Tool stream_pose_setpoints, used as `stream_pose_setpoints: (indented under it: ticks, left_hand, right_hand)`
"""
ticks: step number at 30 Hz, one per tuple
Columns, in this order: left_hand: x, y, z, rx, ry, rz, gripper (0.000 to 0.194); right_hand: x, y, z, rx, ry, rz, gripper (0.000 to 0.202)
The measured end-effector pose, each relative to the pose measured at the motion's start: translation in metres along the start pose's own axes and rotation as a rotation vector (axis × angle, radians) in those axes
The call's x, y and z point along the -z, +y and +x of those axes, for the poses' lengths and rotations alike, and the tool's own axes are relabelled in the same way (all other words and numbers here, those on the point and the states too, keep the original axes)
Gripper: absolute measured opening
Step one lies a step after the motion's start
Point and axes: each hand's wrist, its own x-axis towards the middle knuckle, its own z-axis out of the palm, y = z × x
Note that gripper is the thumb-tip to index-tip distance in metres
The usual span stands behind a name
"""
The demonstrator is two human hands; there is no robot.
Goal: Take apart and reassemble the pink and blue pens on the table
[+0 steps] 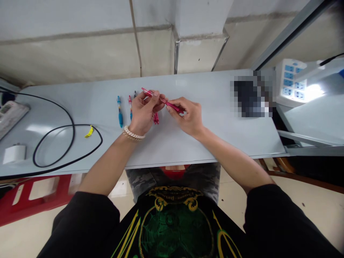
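Note:
Between my two hands, above the table, is a pinkish-red pen point(147, 92) with a clear section. My left hand point(145, 109) is closed around its upper-left part. At its lower-right end, my right hand point(187, 114) pinches the darker pink grip. Whether the pen is in one piece or two is hard to see. A blue pen point(119, 111) lies left of my left hand. Partly behind that hand are a pen with a red top point(130, 101) and a dark-topped pen point(135, 94). Pink pen ends point(156, 118) show beneath my left hand.
A black cable point(72, 125) with a yellow tag point(89, 132) loops across the table's left side, near a white charger point(14, 153). At the right are a blurred dark object point(245, 98) and a white power strip point(291, 82). A wall borders the table's far edge.

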Motion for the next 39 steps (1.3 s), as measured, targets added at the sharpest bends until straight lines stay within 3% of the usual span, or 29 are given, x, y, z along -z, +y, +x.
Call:
stream_pose_setpoints:
  ticks: [17, 27, 39]
  left_hand:
    - [-0.0021, 0.0029, -0.0025, 0.011, 0.019, 0.066, 0.024]
    - [-0.0009, -0.0011, -0.0047, -0.031, -0.027, 0.130, 0.035]
    - [-0.0038, 0.0020, -0.0058, 0.007, 0.014, 0.099, 0.024]
  right_hand:
    - [0.0032, -0.0046, -0.0004, -0.146, -0.078, 0.006, 0.050]
    - [0.0005, -0.0030, -0.0008, -0.145, -0.079, 0.014, 0.042]
    - [-0.0004, -0.0038, -0.0005, -0.155, -0.082, 0.011, 0.041]
